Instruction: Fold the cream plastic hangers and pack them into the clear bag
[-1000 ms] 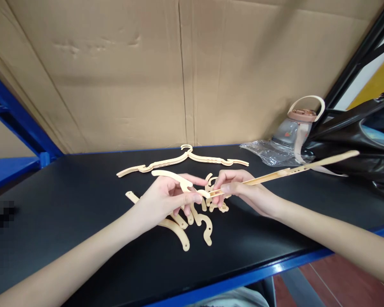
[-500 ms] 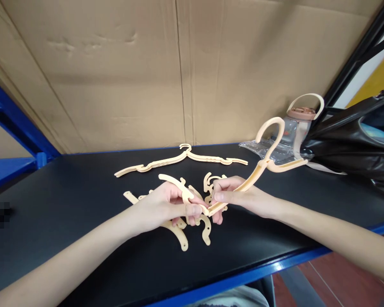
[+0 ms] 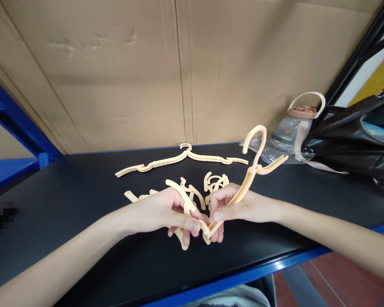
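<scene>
My right hand [image 3: 232, 204] is closed on one arm of a cream plastic hanger section [image 3: 247, 183], whose hook points up and whose other arm sticks out to the right. Between the thumb and fingers of my left hand [image 3: 179, 217] is a curved cream hanger arm piece [image 3: 188, 204]. The lower ends of the two parts meet in front of my fingers; whether they are joined I cannot tell. Below and behind my hands lie several loose cream hanger pieces [image 3: 198, 198], partly hidden by them.
A whole cream hanger [image 3: 169, 161] lies farther back on the black tabletop [image 3: 83, 183]. At the back right are a clear bottle [image 3: 286, 130] with a pinkish lid, crumpled clear plastic [image 3: 269, 149] and a black bag [image 3: 345, 136]. Cardboard [image 3: 131, 76] stands behind the table.
Both hands have moved slightly down and closer to me. The hooked hanger section has shifted left and down with my right hand, and the meeting ends now sit lower.
</scene>
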A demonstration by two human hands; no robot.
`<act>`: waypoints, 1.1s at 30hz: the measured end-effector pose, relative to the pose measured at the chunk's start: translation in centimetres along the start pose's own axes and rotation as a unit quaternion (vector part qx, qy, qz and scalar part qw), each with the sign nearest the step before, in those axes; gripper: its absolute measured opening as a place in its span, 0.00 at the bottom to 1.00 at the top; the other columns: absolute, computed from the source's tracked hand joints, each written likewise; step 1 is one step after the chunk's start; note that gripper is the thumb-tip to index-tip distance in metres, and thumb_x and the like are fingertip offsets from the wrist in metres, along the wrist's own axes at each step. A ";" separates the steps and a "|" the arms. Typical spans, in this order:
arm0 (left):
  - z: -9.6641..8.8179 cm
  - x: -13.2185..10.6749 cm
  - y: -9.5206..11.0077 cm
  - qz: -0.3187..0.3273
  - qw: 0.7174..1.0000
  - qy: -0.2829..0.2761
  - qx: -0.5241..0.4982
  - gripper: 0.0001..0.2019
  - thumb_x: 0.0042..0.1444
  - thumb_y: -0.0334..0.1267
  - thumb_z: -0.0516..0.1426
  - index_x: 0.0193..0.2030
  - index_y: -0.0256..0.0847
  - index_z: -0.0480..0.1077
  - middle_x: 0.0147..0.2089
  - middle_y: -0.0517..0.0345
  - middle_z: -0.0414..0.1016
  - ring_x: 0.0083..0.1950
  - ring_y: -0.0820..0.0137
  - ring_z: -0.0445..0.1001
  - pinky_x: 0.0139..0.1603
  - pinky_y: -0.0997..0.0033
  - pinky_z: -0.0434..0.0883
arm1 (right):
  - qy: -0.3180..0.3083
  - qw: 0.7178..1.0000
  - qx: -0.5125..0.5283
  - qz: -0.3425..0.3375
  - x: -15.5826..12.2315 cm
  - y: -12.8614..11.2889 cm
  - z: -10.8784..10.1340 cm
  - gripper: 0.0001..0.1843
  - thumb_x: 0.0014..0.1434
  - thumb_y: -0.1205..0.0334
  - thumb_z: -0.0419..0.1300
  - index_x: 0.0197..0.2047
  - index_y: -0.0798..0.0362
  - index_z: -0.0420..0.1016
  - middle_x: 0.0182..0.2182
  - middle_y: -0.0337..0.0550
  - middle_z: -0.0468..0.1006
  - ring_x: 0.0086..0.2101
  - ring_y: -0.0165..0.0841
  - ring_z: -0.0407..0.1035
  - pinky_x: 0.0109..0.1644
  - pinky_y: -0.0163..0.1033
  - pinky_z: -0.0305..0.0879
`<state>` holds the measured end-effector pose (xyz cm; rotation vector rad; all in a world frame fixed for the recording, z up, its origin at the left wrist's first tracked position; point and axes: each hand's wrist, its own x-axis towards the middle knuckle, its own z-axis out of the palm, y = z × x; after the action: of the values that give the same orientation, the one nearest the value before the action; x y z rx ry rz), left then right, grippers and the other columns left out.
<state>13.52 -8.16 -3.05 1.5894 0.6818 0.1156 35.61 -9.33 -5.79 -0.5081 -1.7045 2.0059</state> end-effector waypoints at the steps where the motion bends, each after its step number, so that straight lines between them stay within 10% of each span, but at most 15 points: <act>1: 0.0 -0.1 0.1 -0.006 1.000 -0.005 0.003 0.06 0.56 0.36 0.60 0.36 0.38 0.78 0.32 0.56 0.79 0.26 0.78 0.75 0.22 0.84 0.62 | 0.000 1.000 0.000 -0.003 0.0 0.0 0.0 0.10 0.58 0.61 0.63 0.31 0.59 0.70 0.27 0.44 0.80 0.29 0.32 0.77 0.35 0.38 0.75; 12: 0.5 -0.1 0.5 -0.020 0.999 0.019 0.042 0.10 0.56 0.40 0.60 0.38 0.34 0.77 0.40 0.50 0.80 0.28 0.76 0.77 0.23 0.83 0.63 | 0.029 1.000 -0.008 -0.006 0.1 -0.6 0.5 0.15 0.54 0.58 0.66 0.27 0.58 0.67 0.25 0.42 0.79 0.26 0.31 0.77 0.30 0.35 0.74; 33: 1.8 0.5 0.0 -0.033 0.988 0.138 0.053 0.13 0.54 0.45 0.60 0.33 0.34 0.73 0.23 0.59 0.75 0.22 0.74 0.73 0.19 0.81 0.60 | 0.110 0.990 -0.083 0.007 -0.1 0.0 0.1 0.17 0.51 0.54 0.68 0.26 0.58 0.67 0.25 0.42 0.79 0.26 0.31 0.76 0.32 0.36 0.75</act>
<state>14.75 -9.53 -3.43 1.6677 0.9686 0.2566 35.61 -9.46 -5.82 -0.7699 -1.7400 1.7527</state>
